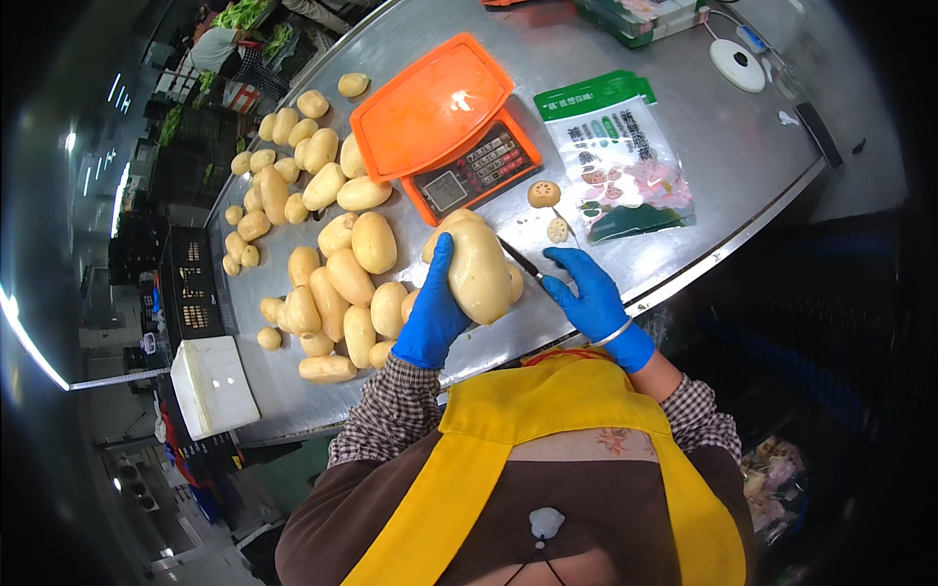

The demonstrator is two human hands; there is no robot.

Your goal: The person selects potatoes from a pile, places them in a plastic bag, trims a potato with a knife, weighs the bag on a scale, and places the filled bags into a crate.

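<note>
A heap of lotus root pieces covers the steel bench; the left hand (blue-gloved) grips a large lotus root above its edge, while the right hand clasps a knife beside it.

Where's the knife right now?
In the head view, the knife is in the right hand, just right of the big lotus root held by the left hand.
</note>
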